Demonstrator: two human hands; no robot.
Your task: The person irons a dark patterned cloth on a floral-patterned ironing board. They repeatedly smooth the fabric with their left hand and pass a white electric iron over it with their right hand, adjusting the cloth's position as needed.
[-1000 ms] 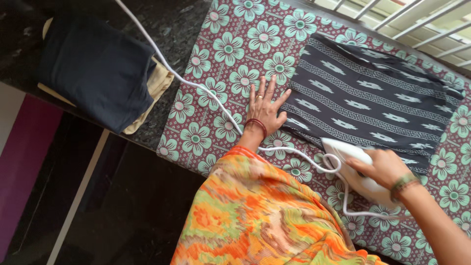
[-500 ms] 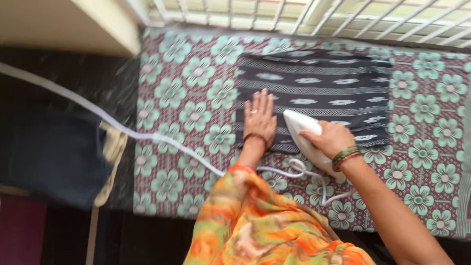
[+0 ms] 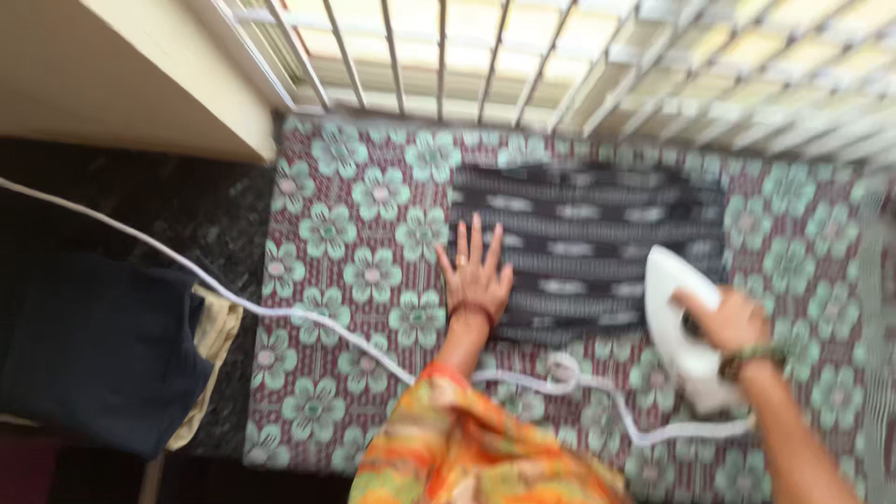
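A dark patterned cloth [image 3: 583,238] with pale stripes lies flat on a flowered sheet [image 3: 373,271]. My left hand [image 3: 476,275] presses flat on the cloth's left edge, fingers spread. My right hand [image 3: 728,322] grips the handle of a white iron [image 3: 681,327], which rests at the cloth's lower right corner. The iron's white cord [image 3: 308,322] loops across the sheet in front of me and runs off to the left. The view is blurred.
A folded dark garment [image 3: 98,350] on a cream one [image 3: 213,345] sits on the dark stone counter [image 3: 187,215] to the left. A white window grille [image 3: 523,56] runs along the far edge. My orange patterned sleeve [image 3: 467,448] fills the bottom.
The iron and my right hand slid right along the cloth's near edge. My left hand stayed on the cloth's left edge. The camera tilted up, showing more of the grille.
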